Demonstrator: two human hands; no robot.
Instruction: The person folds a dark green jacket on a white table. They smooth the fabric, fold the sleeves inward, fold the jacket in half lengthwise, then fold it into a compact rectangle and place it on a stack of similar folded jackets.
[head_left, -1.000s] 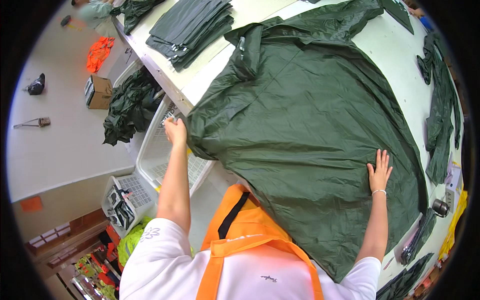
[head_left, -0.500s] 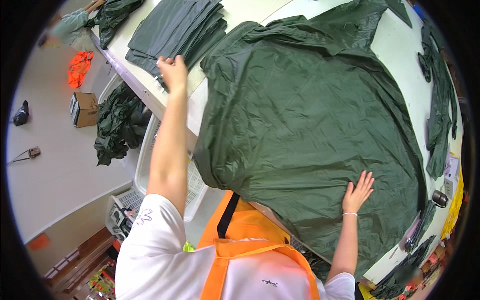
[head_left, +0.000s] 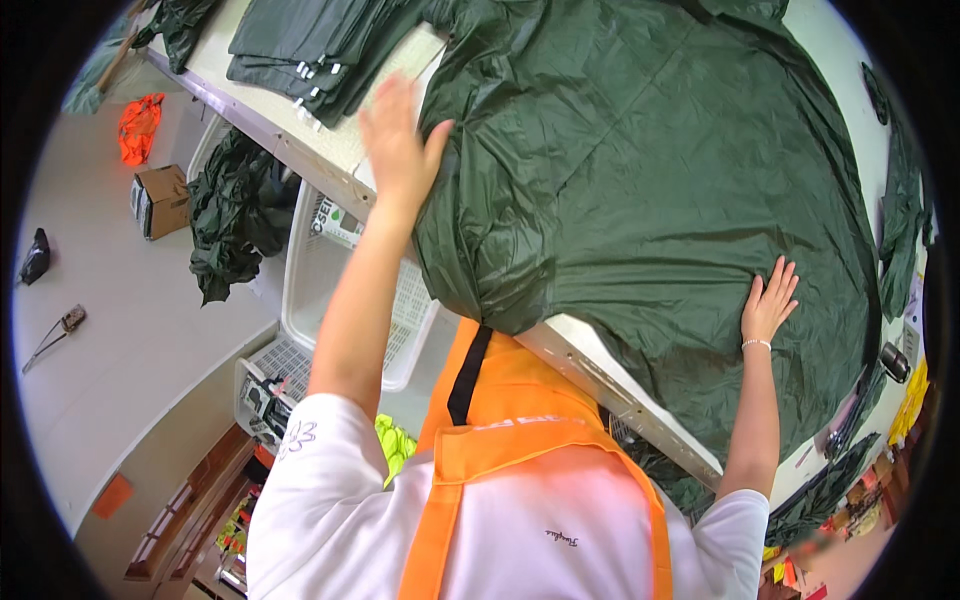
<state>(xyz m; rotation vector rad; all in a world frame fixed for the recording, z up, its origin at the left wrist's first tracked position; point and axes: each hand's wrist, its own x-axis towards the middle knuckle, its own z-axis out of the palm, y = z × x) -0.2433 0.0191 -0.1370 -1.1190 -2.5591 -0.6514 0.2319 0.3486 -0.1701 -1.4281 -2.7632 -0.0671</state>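
A large dark green garment of thin, shiny, wrinkled fabric lies spread over the white table. Its near left edge bunches up and hangs over the table's edge. My right hand rests flat on the right part of the fabric, fingers apart, holding nothing. At the garment's left edge, my left hand is open with its thumb out, slightly blurred; whether it touches the cloth I cannot tell. Just beyond it is a stack of folded dark green garments with small white tags.
Left of the table stand a white plastic basket and a heap of dark green fabric. A cardboard box and an orange cloth lie on the floor. More green pieces line the table's right side, near a dark roundish object.
My left hand has come back from the folded stack to the garment's left edge, its fingers now spread. The right hand stays flat on the fabric. The whole view has shifted.
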